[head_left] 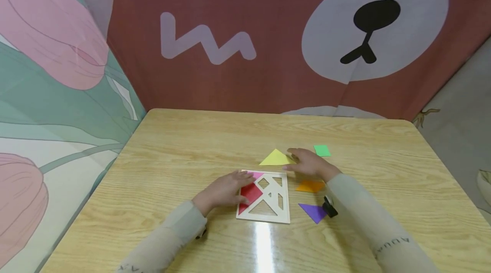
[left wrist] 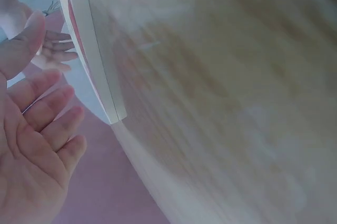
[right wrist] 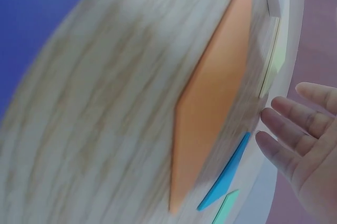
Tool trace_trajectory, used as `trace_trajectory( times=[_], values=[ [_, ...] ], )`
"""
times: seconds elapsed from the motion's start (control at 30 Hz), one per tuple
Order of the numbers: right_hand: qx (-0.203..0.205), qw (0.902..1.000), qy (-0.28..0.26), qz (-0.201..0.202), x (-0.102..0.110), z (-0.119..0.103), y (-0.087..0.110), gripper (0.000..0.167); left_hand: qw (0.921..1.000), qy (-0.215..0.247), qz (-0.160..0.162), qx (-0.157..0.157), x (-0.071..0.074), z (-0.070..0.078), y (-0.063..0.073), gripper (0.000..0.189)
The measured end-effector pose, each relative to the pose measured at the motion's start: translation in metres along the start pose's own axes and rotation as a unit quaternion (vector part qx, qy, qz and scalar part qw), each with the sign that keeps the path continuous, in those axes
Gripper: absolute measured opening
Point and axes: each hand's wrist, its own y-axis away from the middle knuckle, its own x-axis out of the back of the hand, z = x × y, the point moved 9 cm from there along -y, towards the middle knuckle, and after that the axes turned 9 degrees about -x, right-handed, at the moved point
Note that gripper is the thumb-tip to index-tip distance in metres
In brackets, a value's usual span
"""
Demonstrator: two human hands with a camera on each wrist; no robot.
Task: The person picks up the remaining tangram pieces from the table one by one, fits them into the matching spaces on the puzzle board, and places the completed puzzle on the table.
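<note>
A white tangram frame (head_left: 283, 217) lies on the table with cut-out shapes; a red triangle (head_left: 250, 193) and a pink piece (head_left: 258, 175) sit at its left. My left hand (head_left: 226, 190) hovers at the frame's left edge, fingers loosely extended over these pieces. Its palm (left wrist: 31, 150) holds nothing in the left wrist view. Beside the right end of a yellow triangle (head_left: 275, 158) is my right hand (head_left: 308, 164), fingers spread and grasping nothing. Below that hand lies an orange parallelogram (head_left: 310, 186). A blue piece (right wrist: 225, 174), hidden in the head view, shows in the right wrist view.
A green square (head_left: 322, 150) lies behind the right hand. Nearer, a purple triangle (head_left: 313, 211) is partly covered by the right wrist's camera (head_left: 329, 207). The wooden table (head_left: 184, 136) ends at a printed cloth backdrop (head_left: 215, 89).
</note>
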Motion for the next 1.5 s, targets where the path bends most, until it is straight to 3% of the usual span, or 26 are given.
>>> trace_trajectory(
  times=[0.3, 0.47, 0.63, 0.87, 1.27, 1.5],
  values=[
    [0.029, 0.9994, 0.009, 0.014, 0.002, -0.006, -0.013, 0.061, 0.9996, 0.008, -0.022, 0.016, -0.007, -0.005, -0.002, 0.061],
    [0.006, 1.0, -0.006, 0.003, 0.0, -0.011, -0.018, 0.057, 0.9994, 0.015, -0.025, 0.02, -0.007, -0.005, -0.003, 0.059],
    [0.011, 0.9999, -0.001, 0.007, 0.001, -0.02, -0.022, 0.052, 0.9993, 0.018, -0.03, 0.017, -0.007, -0.005, -0.004, 0.057],
    [0.031, 0.9988, 0.031, 0.021, -0.002, -0.026, -0.032, 0.028, 0.9985, 0.029, -0.041, 0.023, -0.008, -0.006, -0.004, 0.057],
    [-0.007, 0.9978, 0.06, 0.027, -0.007, -0.02, -0.043, 0.049, 0.9973, 0.035, -0.052, 0.037, -0.01, -0.009, -0.003, 0.058],
    [-0.025, 0.9987, 0.03, 0.032, -0.006, -0.018, -0.044, 0.05, 0.9969, 0.042, -0.052, 0.041, -0.01, -0.011, -0.004, 0.057]
  ],
)
